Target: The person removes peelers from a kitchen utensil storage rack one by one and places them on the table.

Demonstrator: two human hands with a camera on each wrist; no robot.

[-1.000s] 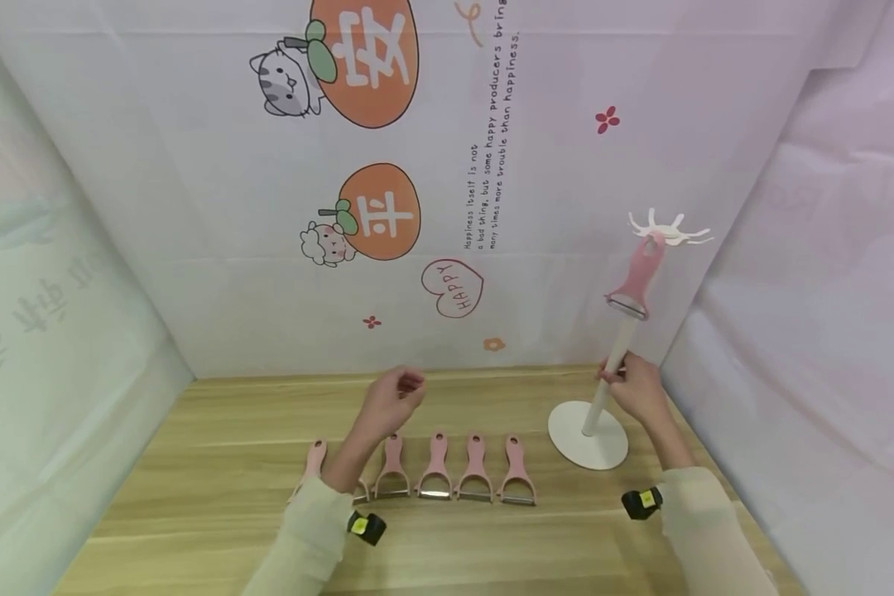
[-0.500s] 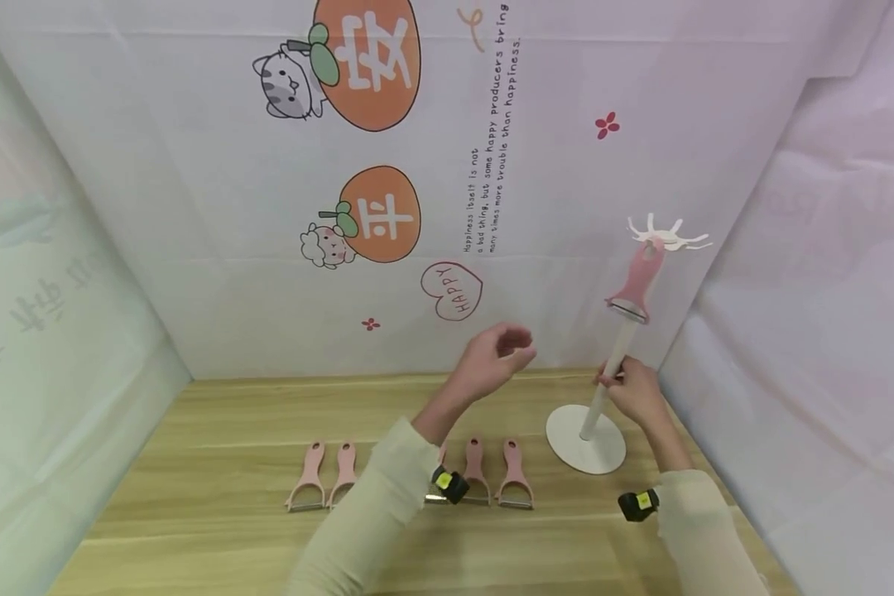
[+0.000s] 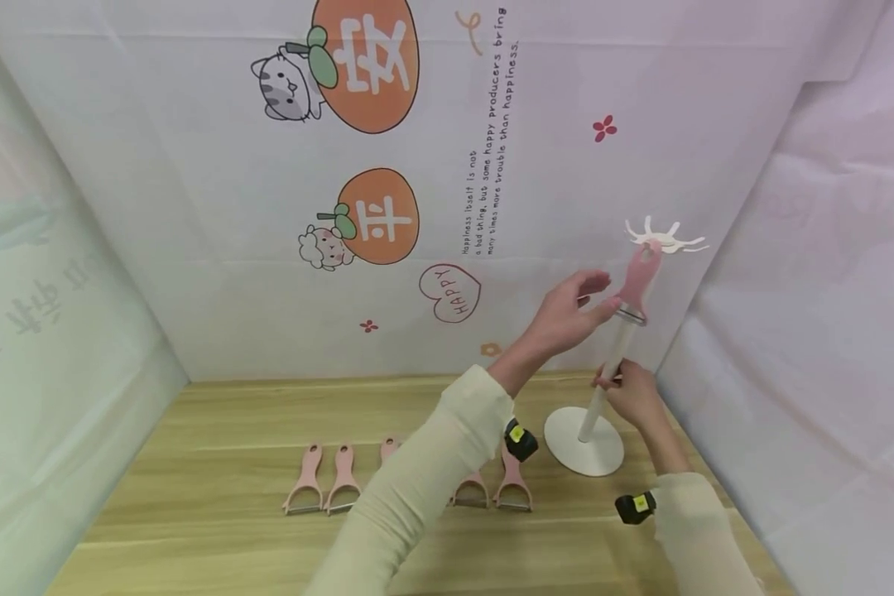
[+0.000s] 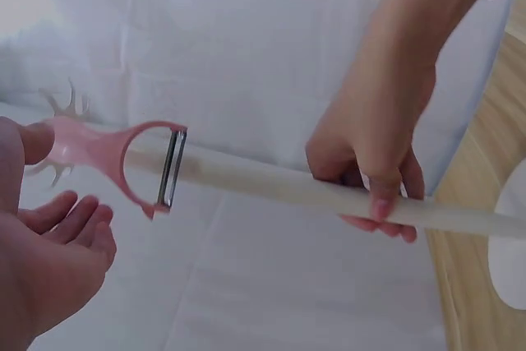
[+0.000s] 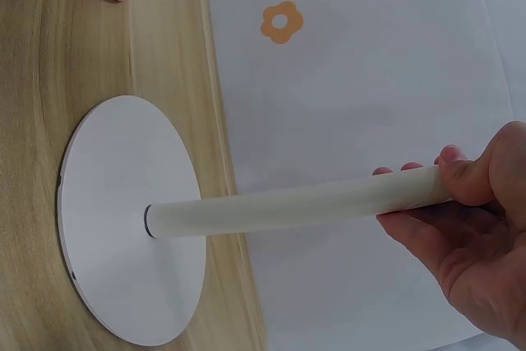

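A white stand (image 3: 620,341) with a round base (image 3: 562,439) and a ring of curved hooks (image 3: 681,242) stands at the right. From one hook hangs a pink peeler (image 3: 643,273), blade end down. My left hand (image 3: 569,313) is at this peeler, fingers parted. In the left wrist view its thumb (image 4: 37,142) overlaps the handle, while the other fingers lie apart below it. Lower down, my right hand (image 3: 632,393) grips the pole; the right wrist view shows thumb and fingers (image 5: 470,182) around it.
Several more pink peelers lie in a row on the wooden table, one (image 3: 308,476) at the left end and another (image 3: 512,484) at the right; my left sleeve (image 3: 417,472) covers part of the row. White printed cloth (image 3: 268,314) walls the back and sides.
My left hand has moved right and up, from above the row of peelers to the hanging peeler. The right hand keeps its grip on the pole.
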